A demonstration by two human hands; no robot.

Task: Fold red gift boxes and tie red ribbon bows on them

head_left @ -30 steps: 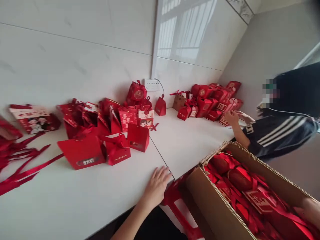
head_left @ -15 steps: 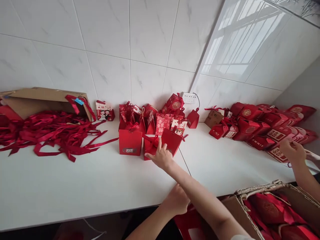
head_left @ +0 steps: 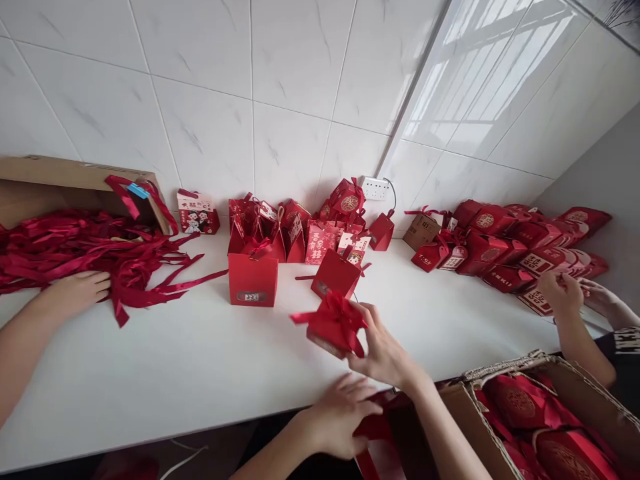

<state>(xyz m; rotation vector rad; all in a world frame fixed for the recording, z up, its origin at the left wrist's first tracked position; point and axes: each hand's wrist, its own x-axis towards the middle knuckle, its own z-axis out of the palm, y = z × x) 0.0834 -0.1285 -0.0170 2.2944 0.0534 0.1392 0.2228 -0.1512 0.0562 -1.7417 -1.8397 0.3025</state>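
My right hand (head_left: 384, 352) is closed on a small red gift box (head_left: 333, 325) with a ribbon bow, held just above the white table (head_left: 200, 373). At the table's near edge my left hand (head_left: 338, 415) is open, fingers spread and holding nothing, next to something red below the edge. Two more red gift boxes (head_left: 253, 279) stand on the table just beyond the held one, in front of a cluster of similar boxes (head_left: 295, 230) along the tiled wall.
A co-worker's hand (head_left: 76, 292) rests on a heap of red ribbons (head_left: 85, 250) spilling from a cardboard box (head_left: 60, 183) at the left. Another person's hands (head_left: 567, 293) work by a pile of red boxes (head_left: 520, 243) at the right. An open carton (head_left: 530, 413) of red packages sits at lower right.
My right hand has picked the bowed red box out of the front row and drawn it toward me. A co-worker's hand has appeared on the ribbons at the left.
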